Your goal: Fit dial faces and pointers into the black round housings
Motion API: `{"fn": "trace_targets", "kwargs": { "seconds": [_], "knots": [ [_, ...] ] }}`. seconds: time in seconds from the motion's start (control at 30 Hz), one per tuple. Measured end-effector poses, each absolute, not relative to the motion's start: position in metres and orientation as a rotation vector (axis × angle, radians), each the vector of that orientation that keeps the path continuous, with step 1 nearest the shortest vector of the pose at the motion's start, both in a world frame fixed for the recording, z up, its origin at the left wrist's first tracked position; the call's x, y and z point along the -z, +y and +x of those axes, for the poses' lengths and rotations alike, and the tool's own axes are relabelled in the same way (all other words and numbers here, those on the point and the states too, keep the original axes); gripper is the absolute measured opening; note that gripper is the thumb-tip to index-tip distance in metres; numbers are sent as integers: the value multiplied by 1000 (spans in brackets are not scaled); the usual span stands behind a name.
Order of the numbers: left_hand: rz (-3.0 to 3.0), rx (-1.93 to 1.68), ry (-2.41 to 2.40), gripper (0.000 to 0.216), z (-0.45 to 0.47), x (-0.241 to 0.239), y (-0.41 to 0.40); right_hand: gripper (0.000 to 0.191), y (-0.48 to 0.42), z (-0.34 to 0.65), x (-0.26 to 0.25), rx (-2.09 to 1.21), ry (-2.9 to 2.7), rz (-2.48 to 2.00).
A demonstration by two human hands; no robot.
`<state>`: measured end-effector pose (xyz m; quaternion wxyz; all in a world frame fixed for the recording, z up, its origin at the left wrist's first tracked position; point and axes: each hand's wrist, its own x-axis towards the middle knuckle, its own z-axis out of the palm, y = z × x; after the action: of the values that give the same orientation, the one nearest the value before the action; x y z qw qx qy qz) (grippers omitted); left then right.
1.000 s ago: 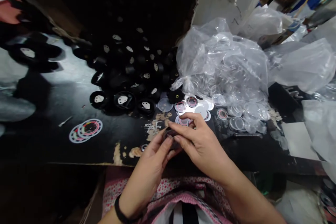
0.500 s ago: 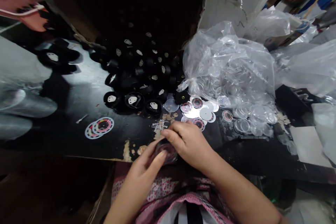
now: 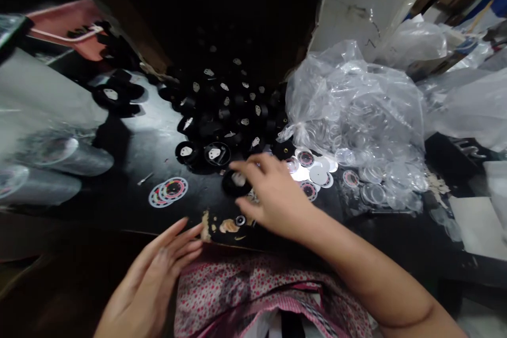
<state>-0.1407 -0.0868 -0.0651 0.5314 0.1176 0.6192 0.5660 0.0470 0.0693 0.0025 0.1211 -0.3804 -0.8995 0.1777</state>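
Observation:
My left hand (image 3: 158,266) is off the table's front edge at the lower left, fingers stretched out and slightly apart, with nothing in it. My right hand (image 3: 267,190) reaches over the tabletop, thumb and forefinger around the rim of a black round case (image 3: 229,185) with a pale plate inside. Motion smears the fingertips a little. More black round cases (image 3: 216,154) with pale plates stand crowded behind it. A small dark ring with a pale centre (image 3: 240,220) lies near the table edge. Thin pale pins (image 3: 253,196) show partly under my right hand.
Printed dial discs (image 3: 174,188) overlap at the left, with others (image 3: 309,190) on the right. A clear plastic bag (image 3: 356,100) spills transparent round covers (image 3: 374,193). Stacks wrapped in clear film (image 3: 79,156) lie at far left. A pink bin (image 3: 75,21) stands behind.
My hands have parted and the dark round piece between them is out of sight. My left hand went down left; my right moved forward and drew one black case closer. The view shifted slightly.

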Motion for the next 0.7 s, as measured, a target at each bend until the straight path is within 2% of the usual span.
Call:
{"fn": "trace_targets", "kwargs": {
  "seconds": [0.1,0.17,0.23,0.33,0.4,0.47,0.53,0.63,0.7],
  "knots": [
    [37,-1196,1266,58,-102,48,-54,57,39,67,-12,-827,-2695,-897],
    [-62,-1062,1196,59,-85,44,-45,60,30,87,-11,-950,-2643,-928],
    [-49,-1009,1138,56,-74,44,-43,57,32,113,-6,-872,-2527,-1211],
    [92,-1095,1039,45,-62,42,-42,47,45,144,6,-500,-2367,-1790],
    [158,-1133,972,38,-54,39,-40,44,52,154,14,-375,-2359,-1904],
    [170,-1142,934,33,-47,37,-39,39,54,156,19,-397,-2361,-1844],
    [128,-1149,939,30,-44,36,-38,29,52,153,20,-522,-2258,-1789],
    [25,-1122,927,34,-42,34,-35,10,46,147,18,-963,-1944,-1643],
    [-9,-1098,901,38,-41,32,-32,6,41,143,13,-1224,-1752,-1483]
  ]
}}
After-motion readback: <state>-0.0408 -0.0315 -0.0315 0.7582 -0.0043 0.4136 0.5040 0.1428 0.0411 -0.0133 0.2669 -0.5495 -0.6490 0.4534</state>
